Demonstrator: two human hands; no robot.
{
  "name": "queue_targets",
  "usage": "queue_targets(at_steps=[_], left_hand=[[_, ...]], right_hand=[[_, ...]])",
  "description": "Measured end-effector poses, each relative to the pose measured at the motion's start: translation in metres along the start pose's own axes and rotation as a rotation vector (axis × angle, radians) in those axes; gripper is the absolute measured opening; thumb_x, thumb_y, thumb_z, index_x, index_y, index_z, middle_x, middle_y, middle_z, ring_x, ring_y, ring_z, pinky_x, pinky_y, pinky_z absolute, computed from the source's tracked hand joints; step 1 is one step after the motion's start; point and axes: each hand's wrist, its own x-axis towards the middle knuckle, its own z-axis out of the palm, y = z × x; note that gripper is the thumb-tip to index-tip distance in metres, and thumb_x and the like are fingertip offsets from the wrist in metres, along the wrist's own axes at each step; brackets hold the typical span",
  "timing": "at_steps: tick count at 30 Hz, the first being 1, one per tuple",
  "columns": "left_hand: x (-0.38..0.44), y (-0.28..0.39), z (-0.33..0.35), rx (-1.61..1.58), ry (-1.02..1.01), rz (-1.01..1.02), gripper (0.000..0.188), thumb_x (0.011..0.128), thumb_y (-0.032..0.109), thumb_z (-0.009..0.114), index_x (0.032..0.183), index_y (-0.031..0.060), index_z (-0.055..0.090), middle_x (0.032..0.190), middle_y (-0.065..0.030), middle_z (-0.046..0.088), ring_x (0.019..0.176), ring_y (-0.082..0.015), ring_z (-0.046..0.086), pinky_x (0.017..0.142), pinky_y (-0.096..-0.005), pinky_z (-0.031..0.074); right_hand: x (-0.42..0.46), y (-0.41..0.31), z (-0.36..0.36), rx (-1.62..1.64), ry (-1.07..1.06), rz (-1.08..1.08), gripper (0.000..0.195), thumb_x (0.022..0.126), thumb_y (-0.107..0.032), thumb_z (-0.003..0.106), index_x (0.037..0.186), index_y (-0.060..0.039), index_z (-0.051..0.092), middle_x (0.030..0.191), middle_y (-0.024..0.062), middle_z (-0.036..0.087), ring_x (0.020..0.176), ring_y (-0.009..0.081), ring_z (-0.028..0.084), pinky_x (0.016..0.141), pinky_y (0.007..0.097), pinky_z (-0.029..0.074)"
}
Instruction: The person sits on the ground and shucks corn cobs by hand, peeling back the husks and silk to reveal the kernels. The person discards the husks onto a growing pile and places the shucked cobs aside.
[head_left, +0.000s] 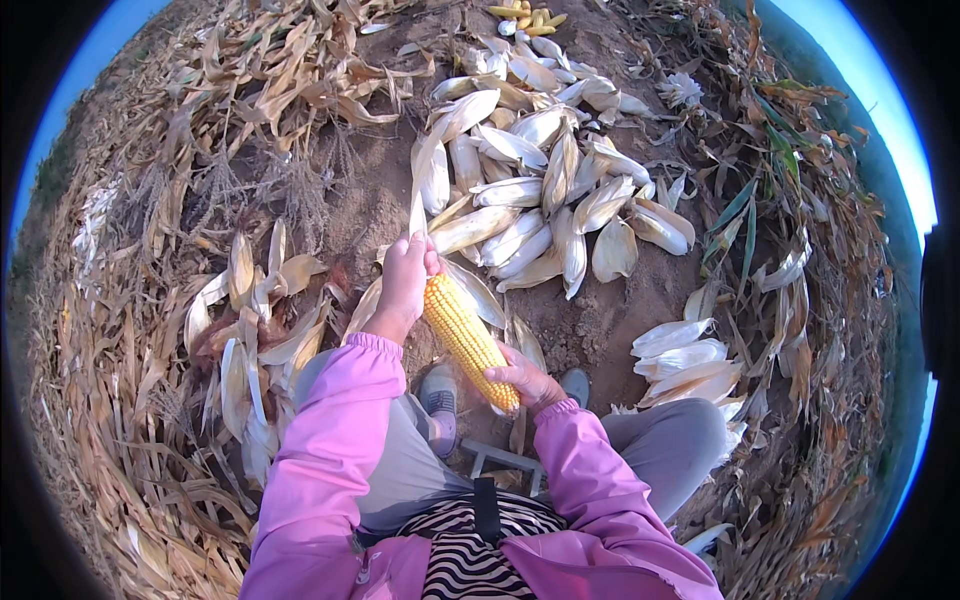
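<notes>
A yellow ear of corn (466, 337) with its kernels bare slants across the space between my knees. My left hand (406, 276) grips its upper end, where pale husk leaves (480, 292) still hang on. One long husk strip (420, 191) rises from that hand's fingers. My right hand (527, 377) is closed around the lower end, thumb lying on the kernels. Just beyond my hands, a pile of corn ears in dry husks (517, 191) rests on the soil.
Loose husks (251, 352) lie by my left knee and more husks (690, 360) by my right. Dry corn stalks (150, 315) cover the ground on both sides. Several husked ears (536, 19) lie at the far end. A metal stool frame (502, 454) shows beneath me.
</notes>
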Motion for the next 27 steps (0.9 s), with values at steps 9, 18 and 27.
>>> queue_targets(at_steps=[9,18,27], left_hand=[[0.023,0.044,-0.045,-0.923,0.325,0.195,0.02,0.097,0.016,0.037,0.082,0.0064,0.044,0.061,0.0005,0.035,0.051,-0.0102,0.033,0.056,-0.0267,0.038],[0.008,0.086,-0.079,-0.864,0.602,0.366,0.063,0.092,0.036,0.049,0.132,-0.0068,0.025,0.136,-0.0188,0.035,0.124,-0.0268,0.042,0.109,-0.0363,0.029],[0.028,0.066,-0.079,-0.765,0.374,0.159,0.027,0.088,0.026,0.059,0.1,0.0033,0.051,0.097,-0.0066,0.055,0.089,-0.017,0.054,0.079,-0.0307,0.048]], right_hand=[[-0.006,0.047,-0.022,0.264,0.399,0.023,0.043,0.085,-0.023,0.062,0.119,-0.0026,0.045,0.092,0.0089,0.059,0.069,0.0207,0.061,0.057,0.032,0.053],[0.024,0.004,-0.096,0.401,0.815,0.194,0.036,0.086,-0.019,0.059,0.113,-0.002,0.043,0.084,0.0155,0.055,0.058,0.0296,0.057,0.046,0.0412,0.051],[0.144,-0.345,-0.047,-0.108,0.336,-0.845,0.051,0.092,-0.018,0.054,0.13,0.0097,0.035,0.123,0.0265,0.049,0.101,0.0317,0.057,0.086,0.0353,0.05]])
